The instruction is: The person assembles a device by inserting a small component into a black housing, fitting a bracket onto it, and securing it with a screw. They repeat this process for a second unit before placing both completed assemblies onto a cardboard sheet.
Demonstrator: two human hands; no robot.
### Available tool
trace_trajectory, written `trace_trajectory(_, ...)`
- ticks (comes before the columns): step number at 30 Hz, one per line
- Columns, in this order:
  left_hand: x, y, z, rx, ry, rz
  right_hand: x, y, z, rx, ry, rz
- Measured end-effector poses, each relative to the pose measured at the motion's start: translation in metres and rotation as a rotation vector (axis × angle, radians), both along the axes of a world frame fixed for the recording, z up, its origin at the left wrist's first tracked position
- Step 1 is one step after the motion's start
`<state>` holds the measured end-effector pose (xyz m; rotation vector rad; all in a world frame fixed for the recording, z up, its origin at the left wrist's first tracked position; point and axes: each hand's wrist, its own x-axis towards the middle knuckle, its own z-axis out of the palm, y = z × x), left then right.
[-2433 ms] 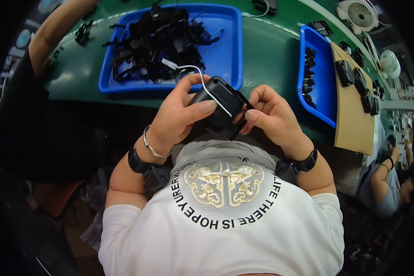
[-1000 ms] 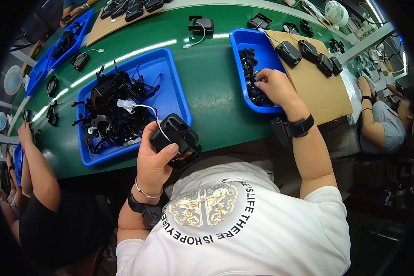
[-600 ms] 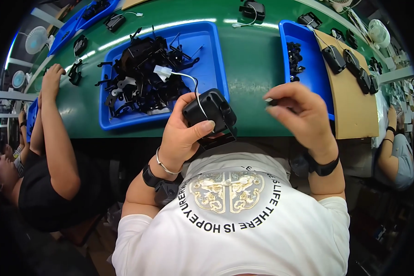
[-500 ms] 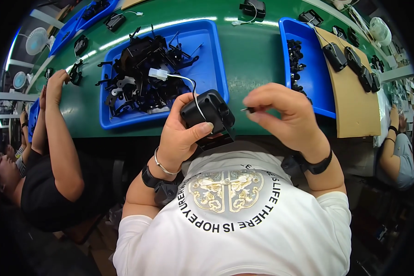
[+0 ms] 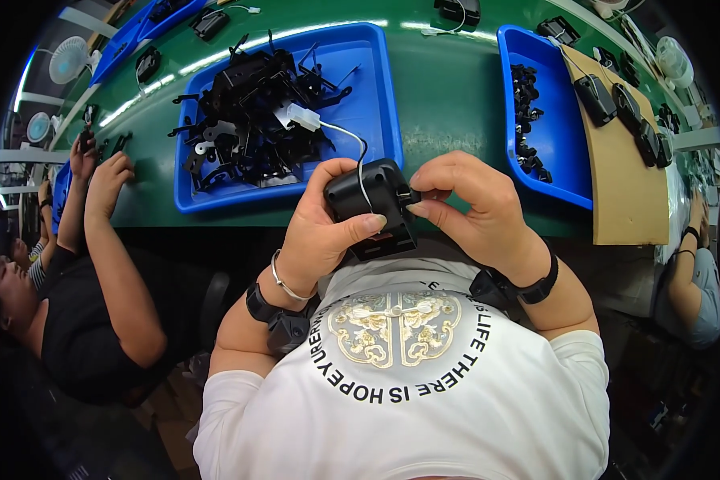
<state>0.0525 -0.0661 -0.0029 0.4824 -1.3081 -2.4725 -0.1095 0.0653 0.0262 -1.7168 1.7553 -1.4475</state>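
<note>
Green bench (image 5: 440, 96), hands (image 5: 392, 212) near its edge

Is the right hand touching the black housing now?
Touching. The head view shows the right hand with thumb and forefinger pinched against the right edge of the black housing, which the left hand holds.

Left hand (image 5: 324, 232) curled in grip, right hand (image 5: 472, 204) pinching beside it.

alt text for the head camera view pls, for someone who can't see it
Seen from above, a person's left hand grips a small black device with a white wire while the right hand pinches at its side. Behind them on a green table sit a blue tray of black parts and a second blue tray.
</note>
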Motion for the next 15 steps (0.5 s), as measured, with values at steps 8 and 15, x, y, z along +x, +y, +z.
trace_trajectory(8,-0.0043,0.0002,-0.0016,-0.023,-0.018,-0.034,-0.0041,0.0012,-0.0103,-0.134,0.031,0.015)
trace_trajectory(15,-0.0069,0.0023,-0.0048,-0.095,0.008,0.003,0.0016,0.0051,-0.0068,-0.08,0.101,-0.07)
